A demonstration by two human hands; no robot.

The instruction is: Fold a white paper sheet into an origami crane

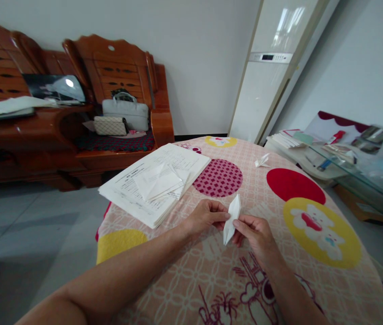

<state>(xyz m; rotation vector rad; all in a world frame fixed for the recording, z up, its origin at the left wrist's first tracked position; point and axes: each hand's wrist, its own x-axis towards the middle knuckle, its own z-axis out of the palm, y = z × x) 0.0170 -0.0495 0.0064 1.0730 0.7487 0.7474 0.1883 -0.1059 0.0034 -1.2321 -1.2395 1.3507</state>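
A narrow piece of folded white paper [233, 215], pointed at both ends, is held up above the cloth-covered table. My left hand [210, 214] pinches its left edge between thumb and fingers. From the other side, my right hand [252, 229] grips it with the thumb on its face; the fingers behind are partly hidden. Farther back on the table rests a small folded paper figure [262, 160], looking like a bird. To the left lies a stack of printed sheets [130, 197] with several cut or folded paper pieces [162, 180] on top.
A patterned pink tablecloth [184, 275] covers the round table. Wooden chairs [113, 58] holding a grey bag [126, 113] and a laptop [56, 88] stand at the left. A tall white air conditioner [262, 85] is behind. At right, a glass shelf [343, 164] carries papers and plastic bags.
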